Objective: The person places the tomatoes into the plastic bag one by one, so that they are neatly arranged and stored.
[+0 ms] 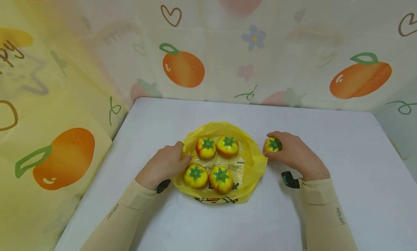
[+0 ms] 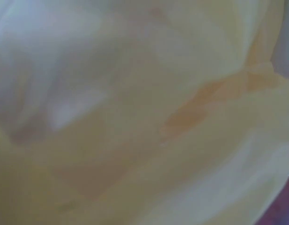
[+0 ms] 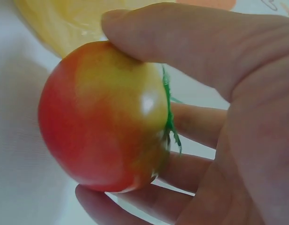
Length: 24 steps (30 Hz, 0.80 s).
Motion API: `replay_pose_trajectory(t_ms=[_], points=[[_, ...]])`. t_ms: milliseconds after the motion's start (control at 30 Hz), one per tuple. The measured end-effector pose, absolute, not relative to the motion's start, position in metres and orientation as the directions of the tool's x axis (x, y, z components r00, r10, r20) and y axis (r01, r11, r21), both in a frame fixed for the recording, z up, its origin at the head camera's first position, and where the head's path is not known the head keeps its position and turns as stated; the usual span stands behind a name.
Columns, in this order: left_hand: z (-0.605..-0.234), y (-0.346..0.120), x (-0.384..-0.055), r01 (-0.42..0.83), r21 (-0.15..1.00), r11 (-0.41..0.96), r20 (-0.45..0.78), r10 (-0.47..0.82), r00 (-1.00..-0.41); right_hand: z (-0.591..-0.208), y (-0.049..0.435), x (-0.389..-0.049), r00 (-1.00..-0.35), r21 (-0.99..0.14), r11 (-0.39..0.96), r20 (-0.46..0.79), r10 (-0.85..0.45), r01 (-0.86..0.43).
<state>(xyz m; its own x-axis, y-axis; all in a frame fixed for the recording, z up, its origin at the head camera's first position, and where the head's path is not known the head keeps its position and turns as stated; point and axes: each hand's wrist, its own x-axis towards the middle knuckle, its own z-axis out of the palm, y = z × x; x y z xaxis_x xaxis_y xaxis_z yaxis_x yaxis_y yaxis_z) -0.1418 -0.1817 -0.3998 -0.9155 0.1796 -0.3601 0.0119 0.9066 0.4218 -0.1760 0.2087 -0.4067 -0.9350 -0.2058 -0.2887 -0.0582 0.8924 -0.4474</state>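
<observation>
A yellow plastic bag (image 1: 255, 164) lies opened out on the table, its rim spread in a rough ring. Four would be many, so several red-and-yellow tomatoes (image 1: 221, 179) with green star-shaped tops sit inside it. At the bag's left rim, my left hand (image 1: 164, 166) pinches the plastic between thumb and fingers. To the right of the bag, my right hand (image 1: 294, 151) holds another tomato (image 3: 104, 117), thumb on one side and fingers on the other. The left wrist view is filled by blurred yellow plastic (image 2: 135, 140), which hides the left fingers.
The white-covered table (image 1: 208, 229) extends around the bag. Behind it hangs a fruit-print curtain (image 1: 221, 70), and a yellowish printed sheet (image 1: 58, 110) stands along the left side.
</observation>
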Motion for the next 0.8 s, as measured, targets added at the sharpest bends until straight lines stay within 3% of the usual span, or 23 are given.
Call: replay_pose_trajectory(t_ms=[267,800], points=[[-0.399,-0.181,-0.141,0.014,0.418,0.908,-0.354,0.177,-0.918,-0.389,0.206,-0.169,-0.952,-0.467,0.881,-0.231,-0.203,-0.074],[-0.397,-0.181,-0.141,0.011,0.422,0.907,-0.358,0.177,-0.917,-0.35,0.182,-0.14,-0.947,-0.541,0.806,-0.05,-0.317,-0.241]])
